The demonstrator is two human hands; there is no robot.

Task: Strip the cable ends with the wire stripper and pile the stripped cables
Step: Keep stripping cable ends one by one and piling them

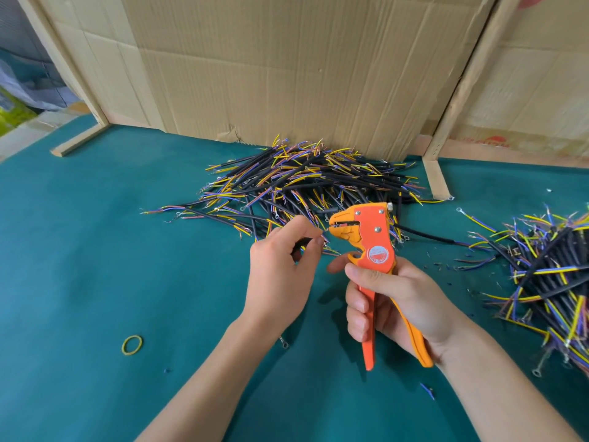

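Pinching a thin cable [304,242] by its black sleeve, the left hand [280,269] feeds its loose coloured ends toward the stripper [371,247], whose handles the right hand [392,301] grips. Light and floppy, it probably needs holding near the tip. Done cables [306,183] lie heaped behind.

Two cable piles [306,183], one wire stripper [376,244], one rubber band [132,345].
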